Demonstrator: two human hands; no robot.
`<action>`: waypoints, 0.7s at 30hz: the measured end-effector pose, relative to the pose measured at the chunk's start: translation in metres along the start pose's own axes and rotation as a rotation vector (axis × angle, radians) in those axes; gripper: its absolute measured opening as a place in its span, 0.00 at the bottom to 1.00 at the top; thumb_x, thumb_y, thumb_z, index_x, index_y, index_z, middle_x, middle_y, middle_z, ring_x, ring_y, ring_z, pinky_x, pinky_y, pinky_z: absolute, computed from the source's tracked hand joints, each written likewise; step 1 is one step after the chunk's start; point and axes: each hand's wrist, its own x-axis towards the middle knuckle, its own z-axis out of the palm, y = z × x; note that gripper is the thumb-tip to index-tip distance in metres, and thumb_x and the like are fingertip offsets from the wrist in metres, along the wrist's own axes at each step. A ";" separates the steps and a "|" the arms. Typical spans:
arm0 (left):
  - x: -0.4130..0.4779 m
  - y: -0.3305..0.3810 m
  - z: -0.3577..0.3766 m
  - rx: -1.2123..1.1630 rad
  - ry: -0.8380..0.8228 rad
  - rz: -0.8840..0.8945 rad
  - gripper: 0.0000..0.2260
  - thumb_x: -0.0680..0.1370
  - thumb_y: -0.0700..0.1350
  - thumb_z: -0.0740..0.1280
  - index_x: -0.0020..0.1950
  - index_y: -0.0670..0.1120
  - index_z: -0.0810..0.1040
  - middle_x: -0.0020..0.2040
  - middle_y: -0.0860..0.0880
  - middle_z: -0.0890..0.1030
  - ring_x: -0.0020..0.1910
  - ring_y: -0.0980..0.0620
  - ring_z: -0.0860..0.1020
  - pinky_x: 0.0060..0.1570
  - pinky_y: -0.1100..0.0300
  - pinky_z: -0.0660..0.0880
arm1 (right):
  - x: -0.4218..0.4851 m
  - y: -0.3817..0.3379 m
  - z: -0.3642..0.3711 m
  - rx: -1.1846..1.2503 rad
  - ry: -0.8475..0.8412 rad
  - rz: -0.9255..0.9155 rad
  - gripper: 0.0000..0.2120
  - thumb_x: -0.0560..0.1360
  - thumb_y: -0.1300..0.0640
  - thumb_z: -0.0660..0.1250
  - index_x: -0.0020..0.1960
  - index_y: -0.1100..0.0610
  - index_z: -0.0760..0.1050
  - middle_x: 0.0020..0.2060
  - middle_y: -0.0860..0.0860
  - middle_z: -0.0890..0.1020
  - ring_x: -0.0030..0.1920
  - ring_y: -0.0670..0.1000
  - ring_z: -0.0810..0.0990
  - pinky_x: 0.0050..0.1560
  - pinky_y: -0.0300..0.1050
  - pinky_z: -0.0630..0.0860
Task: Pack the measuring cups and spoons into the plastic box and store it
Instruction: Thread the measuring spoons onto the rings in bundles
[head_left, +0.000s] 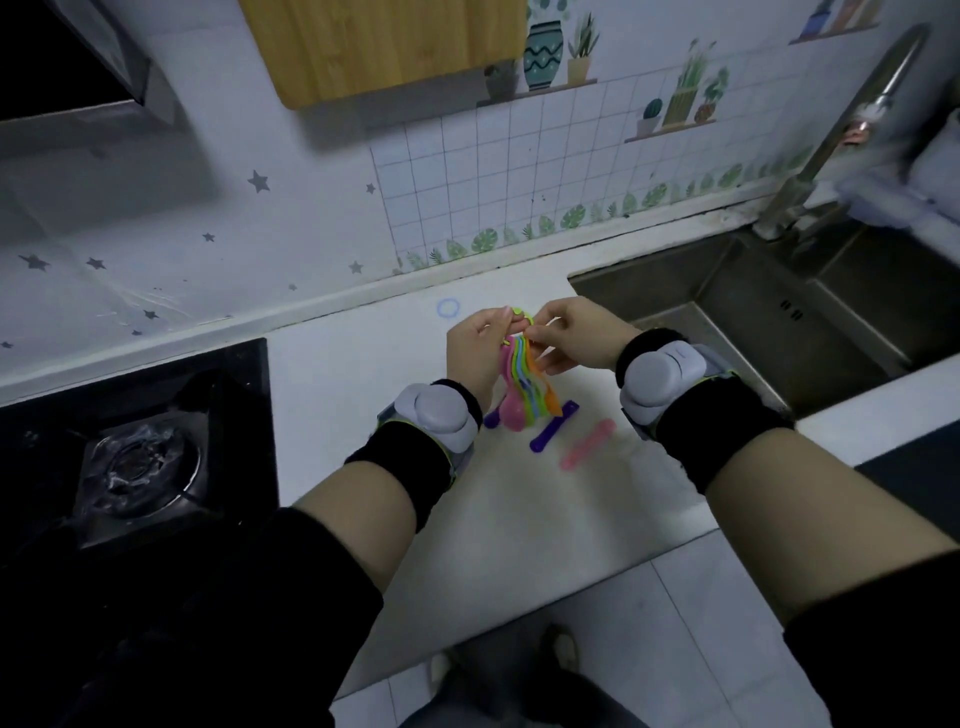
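Note:
A bunch of coloured measuring spoons (527, 384), pink, green, blue and orange, hangs from a green ring (519, 313) above the white counter (509, 509). My left hand (478, 348) pinches the ring from the left. My right hand (576, 338) pinches the tops of the handles from the right. A loose purple spoon (553, 426) and a loose pink spoon (587, 445) lie on the counter just below the bunch. Another purple piece (492, 418) shows behind my left wrist. No plastic box is in view.
A steel sink (779, 312) with a tall faucet (841, 130) lies to the right. A black gas stove (135, 457) sits at the left. A wooden cabinet (384, 47) hangs on the tiled wall behind. The tiled floor (649, 649) shows below the counter edge.

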 end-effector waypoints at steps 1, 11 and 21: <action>-0.002 -0.009 0.003 0.013 -0.007 -0.018 0.12 0.80 0.40 0.62 0.54 0.32 0.77 0.44 0.41 0.80 0.41 0.47 0.78 0.52 0.50 0.75 | -0.002 0.008 -0.001 -0.011 0.001 0.032 0.09 0.78 0.56 0.64 0.40 0.58 0.72 0.35 0.55 0.80 0.33 0.53 0.81 0.39 0.45 0.82; -0.020 -0.090 0.017 0.082 -0.060 -0.159 0.13 0.78 0.42 0.64 0.36 0.49 0.81 0.35 0.49 0.82 0.39 0.46 0.79 0.48 0.47 0.76 | -0.035 0.065 0.018 -0.176 -0.013 0.233 0.11 0.78 0.54 0.62 0.39 0.57 0.72 0.37 0.57 0.81 0.31 0.53 0.81 0.34 0.42 0.81; -0.033 -0.142 0.018 0.149 -0.142 -0.274 0.12 0.77 0.43 0.65 0.35 0.50 0.81 0.33 0.52 0.83 0.35 0.52 0.79 0.43 0.56 0.76 | -0.056 0.101 0.039 -0.117 -0.031 0.365 0.06 0.79 0.56 0.61 0.46 0.57 0.69 0.37 0.56 0.81 0.41 0.61 0.83 0.43 0.54 0.82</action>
